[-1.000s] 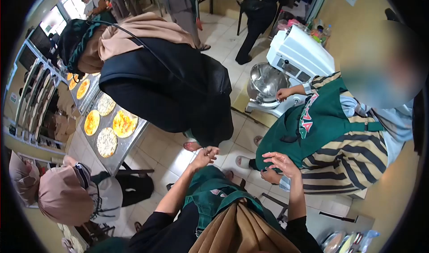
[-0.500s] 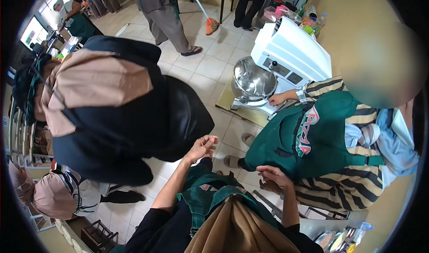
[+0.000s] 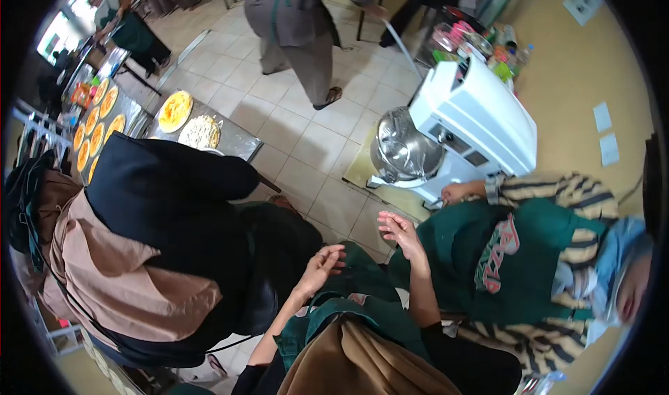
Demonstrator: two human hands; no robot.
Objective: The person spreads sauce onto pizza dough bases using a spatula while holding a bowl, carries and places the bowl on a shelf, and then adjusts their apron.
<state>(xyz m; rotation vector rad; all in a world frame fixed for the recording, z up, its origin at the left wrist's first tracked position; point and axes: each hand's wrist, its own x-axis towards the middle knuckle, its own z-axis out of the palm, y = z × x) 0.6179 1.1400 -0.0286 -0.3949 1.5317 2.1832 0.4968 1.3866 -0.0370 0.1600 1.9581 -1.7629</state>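
My left hand (image 3: 323, 266) is raised in front of my green apron (image 3: 334, 325), its fingers loosely bent and holding nothing. Higher and to the right, my right hand (image 3: 401, 233) is empty, with the fingers stretched apart. It is nearest to the green apron (image 3: 446, 262) of a person in striped sleeves. That person's hand (image 3: 456, 191) rests at the base of a white floor mixer (image 3: 481, 116). A shiny metal bowl (image 3: 404, 151) sits under the mixer head. Neither of my hands touches the mixer.
On the left, a person in black with a pinkish-brown head covering (image 3: 125, 269) stands close to me. Beyond, a metal table (image 3: 237, 140) bears topped pizzas (image 3: 175, 111). Another person holds a broom handle (image 3: 401, 43) at the back. Bright packages (image 3: 453, 36) crowd behind the mixer.
My right hand has risen and come nearer my left. The person in black has shifted down and left in view, uncovering the pizza tables. The person with the broom now bends forward.
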